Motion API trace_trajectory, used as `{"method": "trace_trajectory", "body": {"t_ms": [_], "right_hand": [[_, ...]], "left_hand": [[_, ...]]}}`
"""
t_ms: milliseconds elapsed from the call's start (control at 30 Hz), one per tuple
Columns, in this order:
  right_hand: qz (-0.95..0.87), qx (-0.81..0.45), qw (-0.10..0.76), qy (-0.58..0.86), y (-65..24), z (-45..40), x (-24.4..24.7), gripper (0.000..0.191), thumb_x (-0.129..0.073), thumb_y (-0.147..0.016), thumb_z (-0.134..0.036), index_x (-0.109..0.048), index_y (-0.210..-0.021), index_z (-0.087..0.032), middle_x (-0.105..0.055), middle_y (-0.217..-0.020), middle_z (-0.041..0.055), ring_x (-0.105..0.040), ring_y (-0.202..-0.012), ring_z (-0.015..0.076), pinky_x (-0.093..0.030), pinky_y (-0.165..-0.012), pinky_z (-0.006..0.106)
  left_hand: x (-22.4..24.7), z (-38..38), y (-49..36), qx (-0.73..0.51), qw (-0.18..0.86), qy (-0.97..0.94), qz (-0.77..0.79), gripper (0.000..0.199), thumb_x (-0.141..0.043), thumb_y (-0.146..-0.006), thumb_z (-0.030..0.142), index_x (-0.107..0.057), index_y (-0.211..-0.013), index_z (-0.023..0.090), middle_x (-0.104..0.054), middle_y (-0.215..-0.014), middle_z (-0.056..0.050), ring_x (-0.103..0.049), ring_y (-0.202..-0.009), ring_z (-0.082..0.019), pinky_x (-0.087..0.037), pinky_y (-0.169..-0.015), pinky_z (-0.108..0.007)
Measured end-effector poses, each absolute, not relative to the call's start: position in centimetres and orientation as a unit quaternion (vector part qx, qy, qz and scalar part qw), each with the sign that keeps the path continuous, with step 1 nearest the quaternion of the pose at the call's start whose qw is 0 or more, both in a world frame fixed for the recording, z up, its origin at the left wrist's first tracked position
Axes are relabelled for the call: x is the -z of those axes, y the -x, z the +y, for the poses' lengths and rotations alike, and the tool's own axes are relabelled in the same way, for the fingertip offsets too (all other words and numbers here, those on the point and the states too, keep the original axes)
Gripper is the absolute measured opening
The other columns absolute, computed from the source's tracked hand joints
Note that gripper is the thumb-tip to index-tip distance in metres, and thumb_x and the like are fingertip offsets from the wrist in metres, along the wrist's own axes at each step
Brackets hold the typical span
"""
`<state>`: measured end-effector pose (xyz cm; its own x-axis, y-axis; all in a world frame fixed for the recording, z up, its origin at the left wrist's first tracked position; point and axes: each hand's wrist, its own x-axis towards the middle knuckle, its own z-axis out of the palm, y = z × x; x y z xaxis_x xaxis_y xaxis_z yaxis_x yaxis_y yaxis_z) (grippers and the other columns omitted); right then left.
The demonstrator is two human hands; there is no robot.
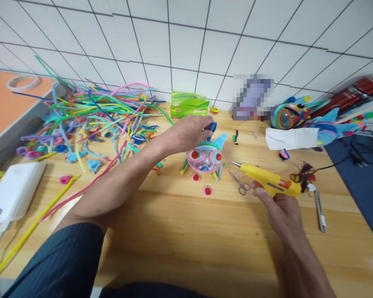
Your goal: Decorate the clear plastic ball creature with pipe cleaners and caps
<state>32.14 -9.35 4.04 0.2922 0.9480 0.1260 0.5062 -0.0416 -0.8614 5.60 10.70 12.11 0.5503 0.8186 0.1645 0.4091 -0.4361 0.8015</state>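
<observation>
On the wooden desk (180, 244), the hands are apart. The left hand (186, 133) pinches a dark-blue fuzzy piece (213, 126) at the top of a round, clear-fronted figure trimmed in pink and teal fuzzy wire (206, 166), with red-centred eyes; whether the piece touches the figure cannot be told. The right hand (282, 209) is closed round a yellow glue gun with a metal nozzle (265, 179), its tip pointing towards the figure but apart from it. The figure sits around the desk's middle, nearer the far edge than the near one, with two pink-rimmed red discs (207, 191) before it and small silver scissors (244, 189) beside the gun. The step in hand looks like positioning the blue piece, glue at the ready; bringing the nozzle closer would call for a steady pinch and fingertips clear of its tip.
</observation>
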Motion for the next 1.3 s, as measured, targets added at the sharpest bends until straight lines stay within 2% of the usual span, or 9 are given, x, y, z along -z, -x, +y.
{"method": "trace_trajectory", "body": {"t_ms": [167,433,567,700,1067,1300], "right_hand": [[-0.535,-0.251,0.441,0.675,-31.9,-9.4,-4.2,0.022,-0.075,-0.09,-0.05,-0.077,-0.093,-0.029,-0.082,-0.096,0.0058,-0.077,-0.099,0.0316,-0.064,-0.094,0.048],[-0.542,-0.243,0.437,0.676,-32.0,-9.4,-4.1,0.02,-0.075,-0.09,-0.048,-0.078,-0.093,-0.028,-0.083,-0.096,0.0054,-0.077,-0.097,0.0298,-0.064,-0.092,0.045],[-0.548,-0.236,0.434,0.674,-32.3,-9.4,-3.9,0.02,-0.075,-0.09,-0.046,-0.078,-0.093,-0.027,-0.083,-0.093,0.0039,-0.077,-0.093,0.0281,-0.064,-0.089,0.043],[-0.559,-0.231,0.428,0.672,-32.7,-9.4,-3.6,0.02,-0.074,-0.091,-0.046,-0.078,-0.094,-0.027,-0.082,-0.095,0.0038,-0.077,-0.094,0.0281,-0.063,-0.089,0.043],[-0.549,-0.23,0.425,0.682,-32.5,-9.4,-3.5,0.021,-0.075,-0.088,-0.047,-0.078,-0.092,-0.027,-0.082,-0.092,0.0038,-0.077,-0.091,0.0284,-0.064,-0.086,0.043],[-0.537,-0.213,0.426,0.697,-32.6,-9.2,-3.4,0.026,-0.074,-0.087,-0.052,-0.076,-0.092,-0.027,-0.079,-0.089,0.0045,-0.075,-0.089,0.0284,-0.063,-0.085,0.043]], "left_hand": [[-11.9,10.6,-5.6,-0.28,0.365,-0.8,0.385,0.032,-0.074,-0.083,0.005,-0.056,-0.063,0.021,-0.051,-0.065,0.0,-0.047,-0.069,-0.018,-0.026,-0.069,-0.03],[-11.6,10.7,-5.4,-0.233,0.28,-0.846,0.39,0.023,-0.071,-0.091,0.014,-0.062,-0.071,0.019,-0.052,-0.066,0.0,-0.048,-0.066,-0.016,-0.031,-0.07,-0.03],[-11.9,10.6,-5.3,-0.176,0.227,-0.872,0.396,0.013,-0.064,-0.097,0.018,-0.069,-0.085,0.018,-0.061,-0.073,-0.002,-0.055,-0.072,-0.017,-0.037,-0.072,-0.029],[-12.1,10.6,-5.2,-0.147,0.194,-0.886,0.395,0.014,-0.059,-0.1,0.022,-0.071,-0.093,0.017,-0.069,-0.081,-0.004,-0.058,-0.075,-0.016,-0.039,-0.072,-0.029],[-12.6,10.5,-5.1,-0.132,0.219,-0.888,0.382,0.017,-0.061,-0.098,0.02,-0.065,-0.082,0.017,-0.06,-0.07,0.0,-0.049,-0.066,-0.013,-0.03,-0.065,-0.03],[-12.6,10.5,-5.1,-0.129,0.242,-0.88,0.387,0.017,-0.065,-0.096,0.022,-0.064,-0.08,0.016,-0.058,-0.069,0.001,-0.047,-0.065,-0.013,-0.029,-0.065,-0.03]]}}
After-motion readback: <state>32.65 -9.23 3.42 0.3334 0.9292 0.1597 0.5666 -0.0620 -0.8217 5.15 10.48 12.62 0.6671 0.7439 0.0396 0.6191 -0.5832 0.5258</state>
